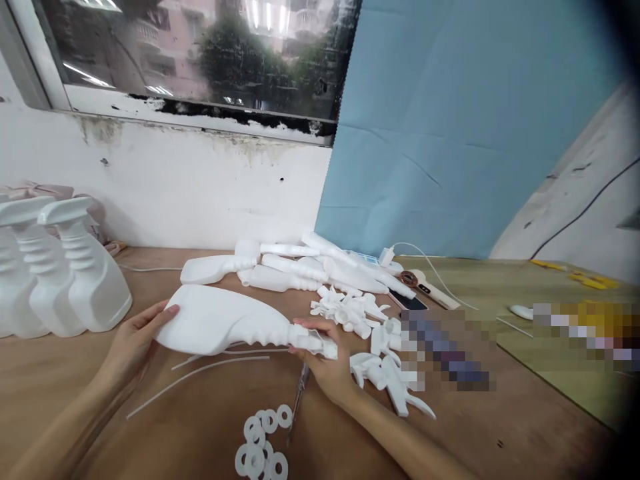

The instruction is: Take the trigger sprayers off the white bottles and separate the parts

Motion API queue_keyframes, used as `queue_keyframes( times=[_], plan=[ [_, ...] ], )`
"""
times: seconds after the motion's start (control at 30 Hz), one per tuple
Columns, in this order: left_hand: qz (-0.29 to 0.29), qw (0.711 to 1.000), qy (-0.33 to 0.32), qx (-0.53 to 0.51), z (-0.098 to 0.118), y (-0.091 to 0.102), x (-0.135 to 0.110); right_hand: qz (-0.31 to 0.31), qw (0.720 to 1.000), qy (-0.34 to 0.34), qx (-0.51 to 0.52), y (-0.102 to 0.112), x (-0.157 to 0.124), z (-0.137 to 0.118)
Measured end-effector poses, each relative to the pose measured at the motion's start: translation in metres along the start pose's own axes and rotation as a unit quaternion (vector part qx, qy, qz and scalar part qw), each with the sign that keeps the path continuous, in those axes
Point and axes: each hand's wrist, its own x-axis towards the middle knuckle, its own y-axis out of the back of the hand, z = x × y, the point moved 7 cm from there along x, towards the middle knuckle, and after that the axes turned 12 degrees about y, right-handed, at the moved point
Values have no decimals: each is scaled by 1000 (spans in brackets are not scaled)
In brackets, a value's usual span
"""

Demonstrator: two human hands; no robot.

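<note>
I hold a white plastic spray bottle on its side above the wooden table. My left hand cups its wide base, fingers curled round the bottom. My right hand is closed round the ribbed neck near the open mouth. Thin white dip tubes lie on the table under the bottle. White flat washers sit in a heap near the front edge, with a slim screwdriver-like tool beside them.
Three assembled spray bottles stand at the left. Several empty bottles lie at the back. White trigger heads are heaped to the right. A phone, cable and blue board lie behind.
</note>
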Motion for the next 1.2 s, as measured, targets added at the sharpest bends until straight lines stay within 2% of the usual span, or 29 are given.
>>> queue_keyframes(
  times=[0.1, 0.17, 0.23, 0.3, 0.4, 0.43, 0.5, 0.57, 0.6, 0.67, 0.8, 0.93, 1.03, 1.13, 1.2],
  plan=[
    [-31, 996, -79, 7, 7, -1, -3, 35, 995, -90, 12, 3, -1, 11],
    [-6, 986, -166, 20, 13, 2, -9, 79, 980, -177, 51, 4, -6, 25],
    [1, 980, -200, 11, 13, 0, -16, 116, 960, -238, 90, 3, -12, 37],
    [-43, 982, -180, -38, 11, -8, -20, 127, 952, -258, 107, 1, -14, 43],
    [-125, 976, -113, -136, 9, -19, -23, 129, 955, -247, 103, 3, -12, 43],
    [-122, 974, -94, -165, 8, -18, -22, 127, 957, -240, 103, 3, -11, 42],
    [-76, 978, -47, -187, 3, -9, -14, 107, 961, -228, 111, 1, -9, 39],
    [-26, 985, -4, -168, -4, 1, -5, 88, 963, -228, 118, -1, -9, 37],
    [-23, 989, 10, -147, -6, 2, -1, 86, 962, -233, 115, -1, -9, 38],
    [-65, 992, 13, -103, -5, -4, 0, 100, 959, -244, 99, 3, -11, 42],
    [-175, 983, -17, -46, 4, -24, -18, 118, 956, -256, 83, 11, -11, 53],
    [-249, 962, 17, -115, 7, -30, -28, 105, 960, -245, 83, 11, -9, 52],
    [-239, 961, 55, -131, 4, -25, -23, 76, 966, -230, 89, 6, -5, 42],
    [-199, 974, 89, -61, -2, -24, -20, 44, 973, -210, 87, 3, -1, 33],
    [-185, 971, 148, -16, -11, -27, -23, 41, 975, -204, 76, 5, 0, 31]
  ],
)
